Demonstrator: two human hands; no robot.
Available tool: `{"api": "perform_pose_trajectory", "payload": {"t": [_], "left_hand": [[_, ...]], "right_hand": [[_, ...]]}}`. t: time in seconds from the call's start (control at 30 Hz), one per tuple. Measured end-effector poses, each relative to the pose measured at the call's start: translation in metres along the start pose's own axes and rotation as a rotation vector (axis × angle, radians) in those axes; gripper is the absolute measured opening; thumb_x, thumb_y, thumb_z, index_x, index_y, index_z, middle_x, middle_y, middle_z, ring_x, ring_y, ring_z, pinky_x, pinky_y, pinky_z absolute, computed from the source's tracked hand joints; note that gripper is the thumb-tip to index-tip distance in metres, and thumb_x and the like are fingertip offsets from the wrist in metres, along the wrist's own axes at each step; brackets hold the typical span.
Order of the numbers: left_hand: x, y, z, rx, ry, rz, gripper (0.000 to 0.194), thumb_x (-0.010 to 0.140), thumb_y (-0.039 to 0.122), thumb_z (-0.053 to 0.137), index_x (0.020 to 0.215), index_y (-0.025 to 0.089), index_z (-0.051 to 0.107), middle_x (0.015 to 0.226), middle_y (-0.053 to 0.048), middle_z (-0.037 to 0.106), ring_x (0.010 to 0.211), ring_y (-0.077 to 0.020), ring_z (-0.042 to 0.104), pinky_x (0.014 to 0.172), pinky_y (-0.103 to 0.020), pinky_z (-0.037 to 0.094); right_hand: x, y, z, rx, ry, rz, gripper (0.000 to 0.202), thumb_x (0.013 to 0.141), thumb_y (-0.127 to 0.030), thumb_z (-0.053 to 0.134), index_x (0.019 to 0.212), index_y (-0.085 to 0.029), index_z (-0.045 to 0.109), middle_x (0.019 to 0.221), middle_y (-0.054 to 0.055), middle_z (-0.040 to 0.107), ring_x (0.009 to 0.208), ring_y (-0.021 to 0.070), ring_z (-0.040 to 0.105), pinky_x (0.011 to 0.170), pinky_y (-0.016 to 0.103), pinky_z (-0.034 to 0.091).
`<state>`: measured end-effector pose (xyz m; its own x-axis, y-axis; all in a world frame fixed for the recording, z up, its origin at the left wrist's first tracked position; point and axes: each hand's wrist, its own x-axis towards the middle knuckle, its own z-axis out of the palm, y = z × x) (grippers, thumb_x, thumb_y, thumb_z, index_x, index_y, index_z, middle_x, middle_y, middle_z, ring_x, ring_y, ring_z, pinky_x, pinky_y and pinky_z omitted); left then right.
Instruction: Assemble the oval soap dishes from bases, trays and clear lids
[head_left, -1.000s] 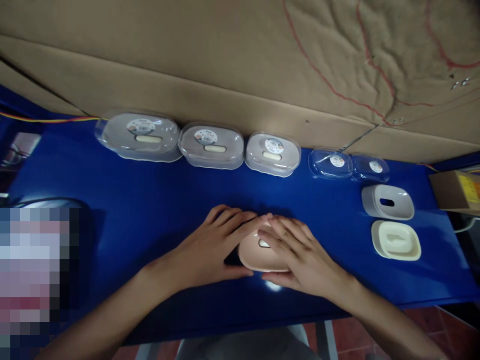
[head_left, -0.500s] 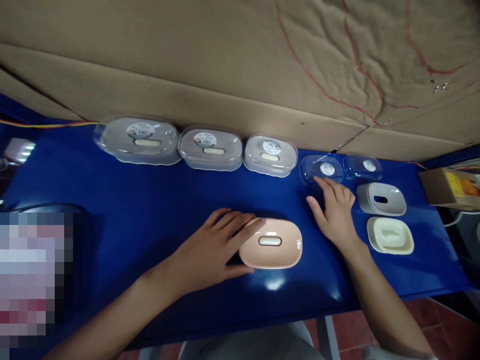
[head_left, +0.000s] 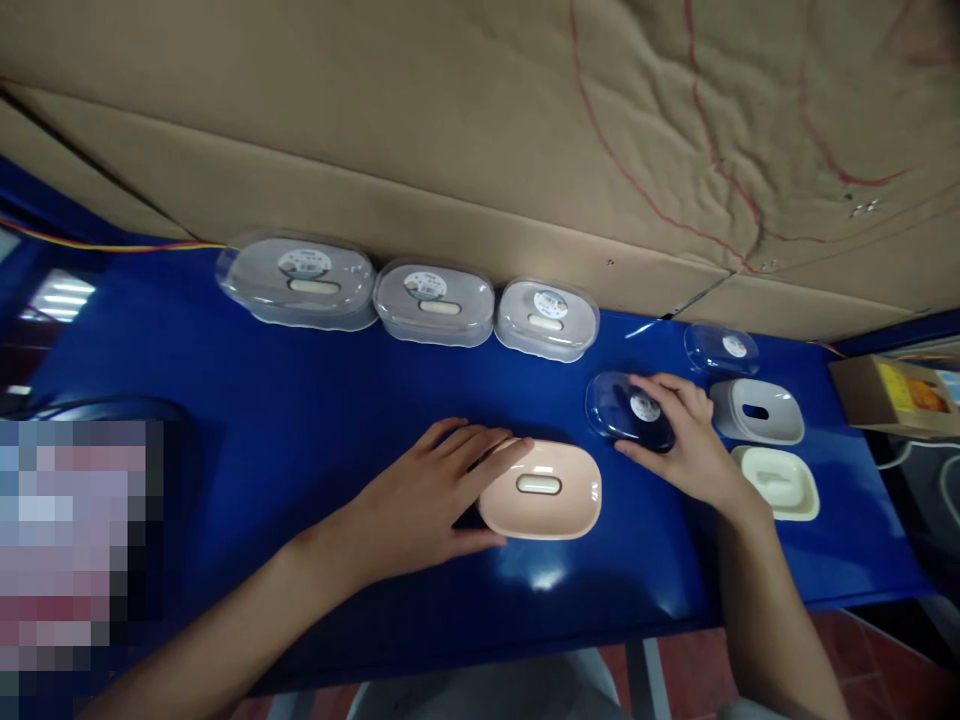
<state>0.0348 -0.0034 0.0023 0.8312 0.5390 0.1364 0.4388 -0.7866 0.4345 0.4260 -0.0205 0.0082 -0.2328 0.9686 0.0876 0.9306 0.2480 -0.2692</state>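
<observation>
My left hand (head_left: 442, 490) is closed around the left end of a pink oval soap box (head_left: 544, 515), thumb at the near side and fingers over the far rim. A cream piece shows through the slot in the middle of the box. To the right, my right hand (head_left: 694, 440) grips a clear plastic lid (head_left: 615, 405) by its right end, thumb on the near edge and fingers on the far one. The lid carries a round white label and is just beyond the pink box, apart from it.
Along the back stand three grey lidded soap boxes (head_left: 433, 325). At right are another clear lid (head_left: 709, 345), a grey slotted box (head_left: 784, 425) and a cream tray (head_left: 806, 490) on the blue table (head_left: 300, 400). A cardboard box (head_left: 862, 390) is at far right.
My right hand has taken hold of the nearer-left clear lid and brought it away from the back edge, toward me. My left hand stays on the pink soap box.
</observation>
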Motion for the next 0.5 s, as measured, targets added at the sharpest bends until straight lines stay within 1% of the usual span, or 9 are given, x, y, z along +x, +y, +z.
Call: {"api": "perform_pose_trajectory", "payload": {"t": [0.03,0.1,0.17,0.2,0.27,0.33,0.43,0.5], "left_hand": [[0.0,0.0,0.0,-0.01,0.002,-0.008,0.093,0.092,0.051,0.088,0.165,0.021,0.039,0.154,-0.015,0.065,0.139,-0.0364,0.061,0.122,-0.053,0.039],[0.0,-0.001,0.001,-0.031,0.007,-0.022,0.091,0.092,0.048,0.088,0.165,0.023,0.04,0.154,-0.014,0.065,0.139,-0.0358,0.062,0.122,-0.053,0.04],[0.0,-0.002,0.0,-0.055,0.007,-0.032,0.091,0.092,0.046,0.088,0.166,0.024,0.04,0.155,-0.013,0.065,0.14,-0.035,0.062,0.123,-0.052,0.04],[0.0,-0.002,0.0,-0.072,0.004,-0.038,0.091,0.092,0.045,0.088,0.167,0.025,0.04,0.155,-0.012,0.065,0.141,-0.0346,0.061,0.124,-0.052,0.04],[0.0,-0.004,-0.001,-0.111,-0.011,-0.062,0.093,0.092,0.045,0.088,0.169,0.027,0.039,0.158,-0.011,0.063,0.143,-0.0341,0.06,0.126,-0.051,0.039],[0.0,-0.005,-0.002,-0.145,-0.029,-0.093,0.096,0.092,0.046,0.089,0.17,0.03,0.037,0.161,-0.009,0.062,0.146,-0.0337,0.058,0.127,-0.051,0.038],[0.002,-0.007,-0.003,-0.176,-0.055,-0.128,0.099,0.089,0.045,0.091,0.171,0.032,0.036,0.163,-0.008,0.06,0.148,-0.0335,0.056,0.127,-0.051,0.037],[0.003,-0.007,-0.003,-0.184,-0.071,-0.143,0.101,0.088,0.045,0.093,0.17,0.031,0.037,0.164,-0.009,0.059,0.149,-0.0344,0.055,0.127,-0.051,0.037]], "right_hand": [[-0.002,0.0,-0.003,-0.004,-0.033,0.012,0.08,0.097,-0.064,0.073,0.165,-0.036,0.045,0.161,0.016,0.05,0.151,0.0428,0.05,0.123,0.065,0.038],[-0.005,0.001,-0.006,-0.003,-0.103,0.028,0.086,0.097,-0.063,0.073,0.17,-0.037,0.036,0.171,0.016,0.041,0.16,0.0438,0.04,0.126,0.067,0.035],[-0.007,0.003,-0.008,0.005,-0.129,0.049,0.091,0.097,-0.062,0.072,0.173,-0.038,0.029,0.176,0.016,0.035,0.165,0.0432,0.033,0.128,0.069,0.032],[-0.008,0.005,-0.01,0.007,-0.127,0.058,0.091,0.097,-0.061,0.072,0.173,-0.038,0.028,0.177,0.015,0.035,0.165,0.0428,0.033,0.129,0.069,0.031],[-0.009,0.01,-0.014,0.01,-0.12,0.066,0.086,0.098,-0.058,0.072,0.171,-0.039,0.031,0.178,0.014,0.035,0.165,0.0419,0.034,0.129,0.068,0.032],[-0.012,0.014,-0.017,0.02,-0.127,0.057,0.08,0.097,-0.05,0.072,0.167,-0.038,0.036,0.177,0.013,0.037,0.164,0.0407,0.036,0.128,0.068,0.033],[-0.015,0.017,-0.017,0.042,-0.12,0.027,0.071,0.094,-0.036,0.07,0.158,-0.035,0.041,0.168,0.014,0.048,0.161,0.0389,0.042,0.129,0.072,0.027],[-0.014,0.014,-0.011,0.057,-0.079,-0.002,0.064,0.092,-0.033,0.07,0.151,-0.033,0.044,0.16,0.015,0.054,0.157,0.0394,0.047,0.128,0.075,0.024]]}}
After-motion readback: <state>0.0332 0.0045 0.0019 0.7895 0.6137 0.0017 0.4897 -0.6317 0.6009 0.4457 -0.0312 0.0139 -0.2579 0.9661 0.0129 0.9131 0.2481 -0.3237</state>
